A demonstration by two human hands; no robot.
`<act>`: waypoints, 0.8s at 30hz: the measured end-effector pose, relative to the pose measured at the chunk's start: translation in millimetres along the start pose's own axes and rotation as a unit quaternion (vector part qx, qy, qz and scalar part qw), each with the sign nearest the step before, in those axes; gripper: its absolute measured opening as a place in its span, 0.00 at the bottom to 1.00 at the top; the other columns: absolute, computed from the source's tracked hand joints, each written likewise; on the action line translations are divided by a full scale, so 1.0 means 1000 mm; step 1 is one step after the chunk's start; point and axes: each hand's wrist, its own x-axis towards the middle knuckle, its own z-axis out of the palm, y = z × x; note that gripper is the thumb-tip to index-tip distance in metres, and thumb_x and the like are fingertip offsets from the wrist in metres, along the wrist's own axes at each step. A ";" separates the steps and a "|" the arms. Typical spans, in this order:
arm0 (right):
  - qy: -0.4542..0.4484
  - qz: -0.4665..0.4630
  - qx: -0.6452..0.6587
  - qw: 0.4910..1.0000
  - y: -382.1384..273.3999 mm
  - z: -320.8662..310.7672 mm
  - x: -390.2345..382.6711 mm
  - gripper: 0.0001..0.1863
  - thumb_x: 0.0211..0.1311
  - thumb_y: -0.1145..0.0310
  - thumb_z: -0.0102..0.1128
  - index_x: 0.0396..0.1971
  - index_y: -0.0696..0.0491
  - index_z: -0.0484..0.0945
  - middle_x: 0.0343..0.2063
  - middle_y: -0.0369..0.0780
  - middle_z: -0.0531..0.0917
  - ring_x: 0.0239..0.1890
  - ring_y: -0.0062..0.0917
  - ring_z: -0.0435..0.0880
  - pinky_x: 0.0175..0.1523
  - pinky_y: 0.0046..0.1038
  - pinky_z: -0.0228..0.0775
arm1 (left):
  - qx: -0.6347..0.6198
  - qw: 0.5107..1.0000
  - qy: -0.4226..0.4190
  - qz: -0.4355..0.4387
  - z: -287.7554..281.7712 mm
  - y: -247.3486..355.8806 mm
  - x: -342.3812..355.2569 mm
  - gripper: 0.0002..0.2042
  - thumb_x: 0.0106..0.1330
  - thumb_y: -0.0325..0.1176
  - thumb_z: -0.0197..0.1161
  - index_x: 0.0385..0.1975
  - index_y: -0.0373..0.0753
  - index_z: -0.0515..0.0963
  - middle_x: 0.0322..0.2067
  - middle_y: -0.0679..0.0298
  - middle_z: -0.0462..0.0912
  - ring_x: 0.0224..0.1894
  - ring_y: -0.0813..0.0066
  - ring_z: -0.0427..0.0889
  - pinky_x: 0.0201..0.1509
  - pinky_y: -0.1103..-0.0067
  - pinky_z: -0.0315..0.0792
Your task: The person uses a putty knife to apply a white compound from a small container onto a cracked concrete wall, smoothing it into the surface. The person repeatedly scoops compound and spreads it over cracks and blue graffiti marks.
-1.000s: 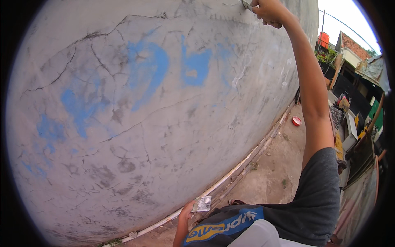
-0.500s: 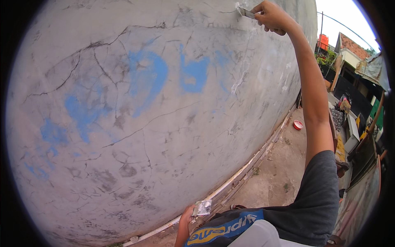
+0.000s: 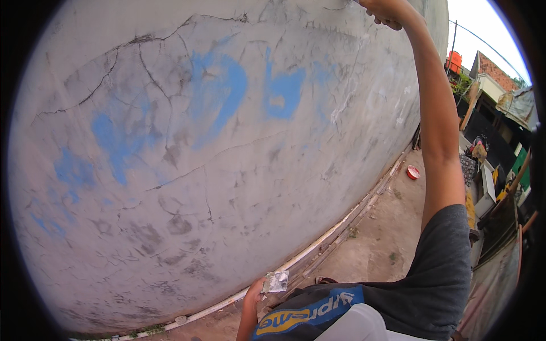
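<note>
My right hand (image 3: pixel 391 12) is raised high at the top edge, its fingers curled around a putty knife. Most of that tool lies outside the picture now; its blade was at the wall in the earlier frame. The grey plaster wall (image 3: pixel 239 182) is cracked in many places and carries smeared blue paint patches (image 3: pixel 284 94). Down low beside the wall's foot, my left hand (image 3: pixel 255 291) grips a small, flat, squarish plate (image 3: pixel 277 281) with whitish paste smeared on it. Its exact material I cannot make out.
A pale pipe (image 3: pixel 318 245) runs along the wall's base. On the dirt ground (image 3: pixel 378 227) to the right sits a red-rimmed tub (image 3: pixel 413 172). Farther right are a white box-like piece (image 3: pixel 486 190), stacked clutter, and a house with a tiled roof (image 3: pixel 493 73).
The view has shifted, so the wall marks sit farther right and higher. My right hand has moved up and right in the picture, taking the putty knife almost out of sight. My left hand keeps its plate.
</note>
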 end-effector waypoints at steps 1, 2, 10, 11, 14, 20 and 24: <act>0.000 -0.001 -0.006 1.000 -0.002 0.000 -0.007 0.10 0.55 0.73 0.47 0.22 0.63 0.77 0.13 0.47 0.76 0.06 0.21 0.65 0.08 0.27 0.52 | -0.001 1.000 0.000 -0.003 0.001 -0.001 0.001 0.11 0.63 0.34 0.50 0.38 0.36 0.75 0.32 0.61 0.81 0.31 0.72 0.80 0.33 0.75 0.75; -0.015 -0.010 -0.011 1.000 -0.004 -0.002 -0.016 0.10 0.55 0.73 0.48 0.22 0.63 0.77 0.13 0.48 0.76 0.06 0.23 0.66 0.09 0.28 0.54 | 0.012 1.000 -0.014 -0.009 0.003 -0.002 0.002 0.11 0.63 0.34 0.50 0.38 0.35 0.75 0.33 0.61 0.81 0.31 0.71 0.81 0.33 0.75 0.75; 0.111 -0.166 0.014 0.980 0.029 0.014 -0.024 0.17 0.63 0.67 0.49 0.49 0.54 0.78 0.22 0.39 0.79 0.18 0.19 0.77 0.27 0.22 0.73 | 0.082 0.996 -0.004 0.024 0.044 0.049 -0.050 0.17 0.67 0.31 0.41 0.46 0.25 0.71 0.40 0.49 0.80 0.40 0.59 0.83 0.41 0.67 0.80; 0.157 -0.173 0.045 0.971 0.028 0.023 -0.019 0.17 0.63 0.67 0.50 0.49 0.53 0.78 0.22 0.39 0.79 0.17 0.19 0.77 0.27 0.22 0.73 | 0.088 0.996 0.005 0.025 0.041 0.046 -0.050 0.17 0.66 0.31 0.41 0.46 0.26 0.71 0.39 0.50 0.80 0.39 0.60 0.83 0.40 0.67 0.80; 0.270 -0.245 0.021 0.931 0.034 0.060 -0.008 0.17 0.61 0.68 0.53 0.49 0.51 0.78 0.23 0.40 0.79 0.20 0.24 0.76 0.28 0.26 0.67 | 0.083 0.996 0.008 0.022 0.025 0.030 -0.028 0.16 0.66 0.31 0.42 0.45 0.27 0.72 0.38 0.51 0.80 0.37 0.61 0.82 0.39 0.68 0.79; 0.389 -0.247 0.069 0.885 0.031 0.112 0.000 0.16 0.61 0.71 0.53 0.48 0.52 0.78 0.21 0.41 0.74 0.22 0.31 0.73 0.30 0.30 0.66 | 0.049 0.998 0.039 0.019 -0.010 -0.010 -0.002 0.15 0.66 0.32 0.44 0.42 0.29 0.73 0.35 0.54 0.80 0.33 0.64 0.82 0.35 0.70 0.78; 0.386 -0.219 0.075 0.893 0.030 0.131 0.007 0.15 0.60 0.70 0.52 0.46 0.51 0.79 0.25 0.44 0.75 0.25 0.38 0.77 0.31 0.36 0.69 | 0.050 0.998 0.021 0.010 -0.031 -0.039 0.027 0.14 0.65 0.33 0.45 0.41 0.30 0.74 0.33 0.56 0.80 0.31 0.66 0.81 0.32 0.71 0.78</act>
